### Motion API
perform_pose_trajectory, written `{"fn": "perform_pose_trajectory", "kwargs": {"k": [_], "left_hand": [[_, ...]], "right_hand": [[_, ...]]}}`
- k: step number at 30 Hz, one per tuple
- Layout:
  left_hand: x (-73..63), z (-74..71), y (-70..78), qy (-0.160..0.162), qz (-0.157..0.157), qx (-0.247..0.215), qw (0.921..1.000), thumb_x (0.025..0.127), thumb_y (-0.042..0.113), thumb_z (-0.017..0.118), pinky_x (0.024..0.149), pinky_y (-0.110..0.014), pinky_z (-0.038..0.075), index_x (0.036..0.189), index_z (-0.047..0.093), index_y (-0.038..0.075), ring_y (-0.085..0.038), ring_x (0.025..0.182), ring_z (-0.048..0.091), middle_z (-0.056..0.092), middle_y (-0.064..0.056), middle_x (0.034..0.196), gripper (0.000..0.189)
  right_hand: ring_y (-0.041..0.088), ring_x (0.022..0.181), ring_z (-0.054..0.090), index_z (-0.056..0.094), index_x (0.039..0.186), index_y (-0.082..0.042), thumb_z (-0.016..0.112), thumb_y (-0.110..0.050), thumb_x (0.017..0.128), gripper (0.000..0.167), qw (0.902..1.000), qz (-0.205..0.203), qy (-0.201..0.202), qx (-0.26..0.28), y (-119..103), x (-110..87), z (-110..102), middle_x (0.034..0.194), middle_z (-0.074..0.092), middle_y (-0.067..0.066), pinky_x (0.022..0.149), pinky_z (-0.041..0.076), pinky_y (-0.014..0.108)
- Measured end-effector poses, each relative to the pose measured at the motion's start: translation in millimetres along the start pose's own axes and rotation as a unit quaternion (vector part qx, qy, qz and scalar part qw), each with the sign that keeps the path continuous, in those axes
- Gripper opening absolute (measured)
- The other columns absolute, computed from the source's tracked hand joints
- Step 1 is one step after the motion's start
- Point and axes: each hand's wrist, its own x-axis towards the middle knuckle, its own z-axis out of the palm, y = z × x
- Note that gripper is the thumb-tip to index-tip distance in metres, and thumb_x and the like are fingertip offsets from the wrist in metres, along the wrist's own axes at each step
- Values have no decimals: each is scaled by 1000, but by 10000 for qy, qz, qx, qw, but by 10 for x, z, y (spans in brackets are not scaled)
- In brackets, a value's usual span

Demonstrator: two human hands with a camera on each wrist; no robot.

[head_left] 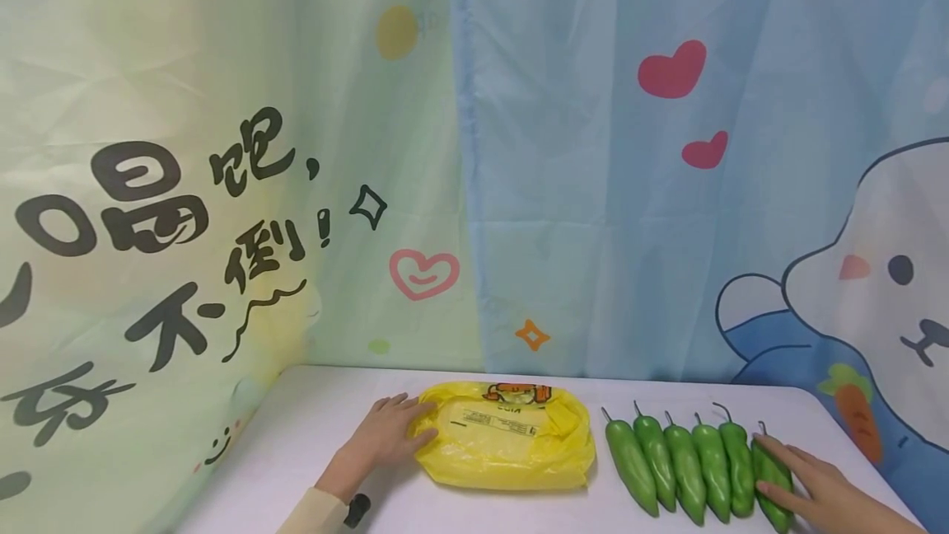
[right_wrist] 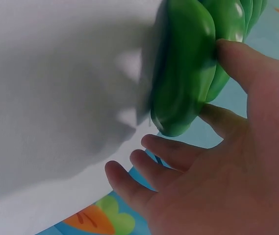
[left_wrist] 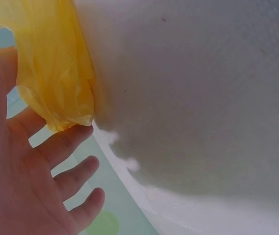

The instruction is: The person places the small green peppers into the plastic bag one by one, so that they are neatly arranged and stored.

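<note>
**Across the table [head_left: 259, 452], a soft yellow bag [head_left: 511, 443] and glossy green peppers [head_left: 685, 468]**

The bag lies mid-table, its thin plastic crumpled; it should give easily and slip a little, its weight uncertain since the contents are hidden. Cupping both ends looks safer than tugging loose film.

Right of it, six peppers lie side by side, probably light, firm and apt to roll; hold them mid-body, sparing the stems [head_left: 636, 408].

The left hand [head_left: 396, 431], fingers spread apart, touches the bag's left end. The right hand [head_left: 823, 493], also splayed, rests thumb and index finger against the rightmost pepper [right_wrist: 186, 68].
</note>
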Motion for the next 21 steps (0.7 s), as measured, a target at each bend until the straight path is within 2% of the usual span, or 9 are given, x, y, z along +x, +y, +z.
{"fn": "perform_pose_trajectory", "kwargs": {"k": [11,16,21], "left_hand": [[8,29,-17,20,-38,84,10000,98,52,54,118,-61,32,141,58,19,-41,140,46,57,-13,146,54],[10,31,-17,-11,-58,100,9999,99,52,54,118,-61,32,142,58,19,-41,140,45,57,-13,147,54],[1,20,-13,-26,-63,80,9999,99,52,53,118,-61,32,142,58,19,-41,141,45,56,-13,147,54]], "right_hand": [[65,112,51,41,140,12,58,-43,100,70,9991,-312,225,-181,-14,0,9,132,48,46,85,49,74],[64,113,51,41,139,13,60,-41,99,71,9994,-320,110,-60,5,14,17,131,48,46,85,51,72],[66,113,49,40,141,12,60,-46,98,75,9999,-102,-107,52,5,33,23,133,46,46,84,50,72]]}}
